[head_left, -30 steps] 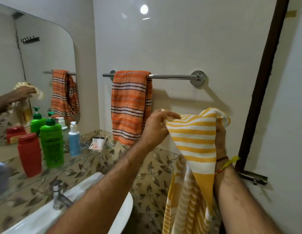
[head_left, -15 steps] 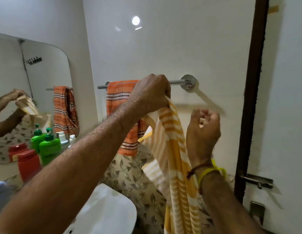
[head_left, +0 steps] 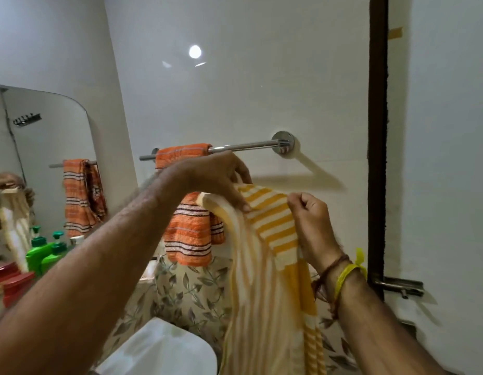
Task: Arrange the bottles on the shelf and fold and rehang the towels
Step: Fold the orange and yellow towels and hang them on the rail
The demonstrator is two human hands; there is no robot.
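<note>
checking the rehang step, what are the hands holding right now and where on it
Both hold the yellow striped towel at its folded top edge: left hand grips the left side, right hand pinches the right.

— Where does the camera sit?

— On my head, the only view. It looks forward and a little down along both my forearms at the wall ahead, with the towel bar [head_left: 243, 146] roughly at mid-height.

— How near is it?

— Close. My left arm fills the lower left corner, and my left hand [head_left: 216, 182] and right hand [head_left: 310, 220] sit near the centre. The wide lens bends the dark door frame [head_left: 377, 147] on the right.

— Any second angle?

— Only the mirror [head_left: 43, 136] at the left edge, which shows the orange towel [head_left: 193, 234] and my hands again from the side.
</note>
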